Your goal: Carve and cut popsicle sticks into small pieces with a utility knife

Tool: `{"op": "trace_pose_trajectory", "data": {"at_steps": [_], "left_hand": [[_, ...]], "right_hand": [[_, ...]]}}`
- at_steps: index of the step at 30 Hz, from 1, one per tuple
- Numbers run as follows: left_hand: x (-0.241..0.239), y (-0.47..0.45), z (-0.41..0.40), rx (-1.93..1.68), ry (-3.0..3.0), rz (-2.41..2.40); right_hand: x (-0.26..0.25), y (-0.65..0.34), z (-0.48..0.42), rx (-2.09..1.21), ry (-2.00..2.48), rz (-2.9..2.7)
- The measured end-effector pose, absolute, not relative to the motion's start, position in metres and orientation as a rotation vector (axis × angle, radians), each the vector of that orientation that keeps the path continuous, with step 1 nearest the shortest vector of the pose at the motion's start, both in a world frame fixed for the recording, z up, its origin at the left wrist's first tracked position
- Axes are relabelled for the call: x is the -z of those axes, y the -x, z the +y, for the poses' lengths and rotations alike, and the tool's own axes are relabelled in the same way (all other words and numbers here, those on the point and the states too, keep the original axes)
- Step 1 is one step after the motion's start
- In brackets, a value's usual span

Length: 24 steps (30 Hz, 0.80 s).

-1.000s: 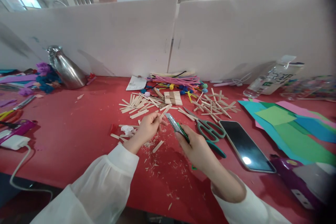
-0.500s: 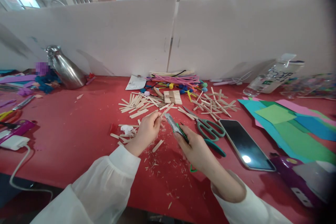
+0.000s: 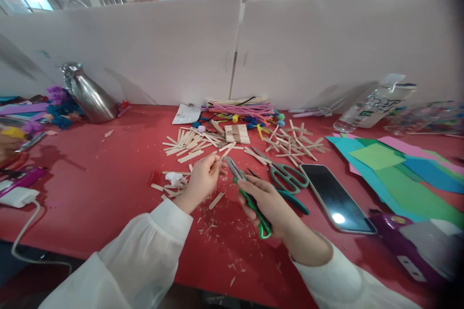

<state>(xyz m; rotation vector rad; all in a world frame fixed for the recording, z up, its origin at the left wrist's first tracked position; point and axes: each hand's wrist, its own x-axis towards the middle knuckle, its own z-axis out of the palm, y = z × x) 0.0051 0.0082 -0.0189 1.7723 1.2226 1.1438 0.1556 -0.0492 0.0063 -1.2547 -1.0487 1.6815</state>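
Pinched in my left hand [image 3: 203, 179] is a thin wooden craft stick [image 3: 227, 149], its free end angled up and away from me. My right hand [image 3: 271, 203] is wrapped round a green utility knife [image 3: 261, 219], whose blade [image 3: 233, 168] reaches to the stick beside my left fingertips; whether the edge touches it I cannot tell. Below my hands, wood shavings [image 3: 235, 246] and a short cut stick [image 3: 216, 201] lie on the red table [image 3: 119, 193]. Green-handled scissors [image 3: 290, 177] rest just beyond my right hand, near teal-handled pliers or a similar tool [image 3: 295, 202].
Loose craft sticks [image 3: 188, 144] and a bundled stack [image 3: 237, 133] lie ahead. A phone [image 3: 337, 198], coloured paper [image 3: 395, 174] and a purple glue gun [image 3: 406, 246] are on the right. A steel jug [image 3: 92, 99] stands left; another person's hand [image 3: 9, 147] is at the left edge.
My right hand has turned and shifted slightly, showing more of the knife's green handle. Another person's hand has appeared at the left edge. My left hand still pinches the stick.
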Motion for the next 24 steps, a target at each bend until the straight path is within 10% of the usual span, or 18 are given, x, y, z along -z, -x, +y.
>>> {"op": "trace_pose_trajectory", "data": {"at_steps": [24], "left_hand": [[0.008, -0.008, 0.002, -1.068, -1.483, 1.078]], "right_hand": [[0.005, -0.169, -0.047, -0.601, 1.41, -1.871]]}}
